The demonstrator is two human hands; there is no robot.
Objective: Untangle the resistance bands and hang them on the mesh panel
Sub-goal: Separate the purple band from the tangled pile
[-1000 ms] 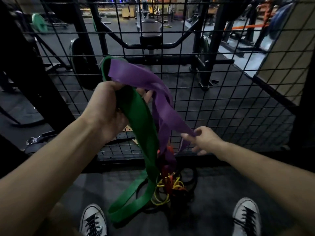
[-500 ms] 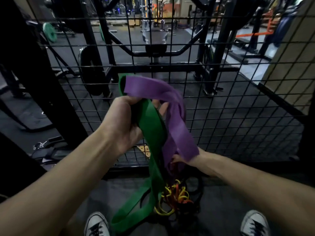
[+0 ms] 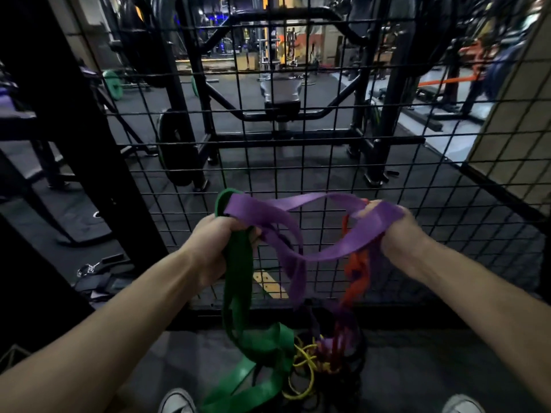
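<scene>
The left hand point(image 3: 219, 242) gripped a flat green band point(image 3: 238, 281) and a glossy purple band point(image 3: 298, 231); the right hand point(image 3: 396, 234) clutched that purple loop's far end, before the wire mesh panel point(image 3: 328, 162).

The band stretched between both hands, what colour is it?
Purple band, seen in the head view, held by the left hand and right hand.

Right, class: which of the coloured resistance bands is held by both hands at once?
The purple band: it stretches between the left hand and the right hand. The green band hangs from the left only.
</scene>
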